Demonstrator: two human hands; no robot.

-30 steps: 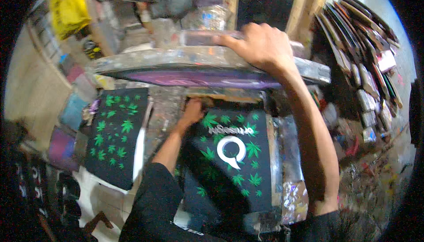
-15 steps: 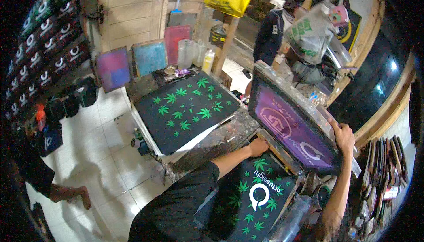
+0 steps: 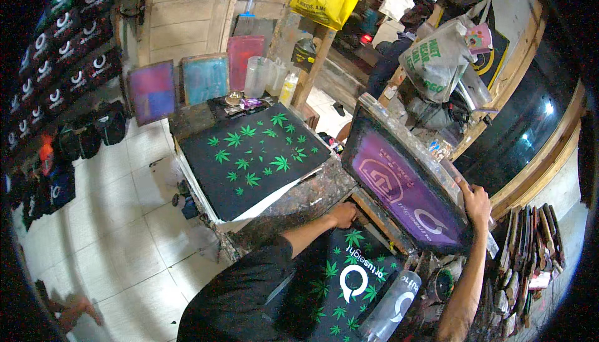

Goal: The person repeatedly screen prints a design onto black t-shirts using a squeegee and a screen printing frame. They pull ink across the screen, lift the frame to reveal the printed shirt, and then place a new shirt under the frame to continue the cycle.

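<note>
My left hand [image 3: 343, 215] is closed at the far edge of a black fabric piece [image 3: 340, 261] with green leaf prints and a white logo; its fingertips are partly hidden. Beside that hand runs a wooden bar [image 3: 379, 225] at the foot of a raised printing screen [image 3: 405, 186]. The screen has purple mesh in a worn frame and stands tilted up. My right hand [image 3: 475, 203] is closed round the frame's upper right edge. A clear glossy plastic thing [image 3: 392, 308] lies along the fabric's right side.
Another leaf-printed black fabric piece [image 3: 256, 161] lies on a board to the left. Coloured screens [image 3: 206, 79] lean behind it, near a white bottle [image 3: 287, 89]. Several squeegee-like wooden strips [image 3: 530, 261] stand at right. Another person's hand [image 3: 81, 314] shows at lower left.
The view has shifted slightly. My left hand sits a little further left along the fabric's far edge. My right hand still holds the raised screen. The other person's hand has moved down at the left.
</note>
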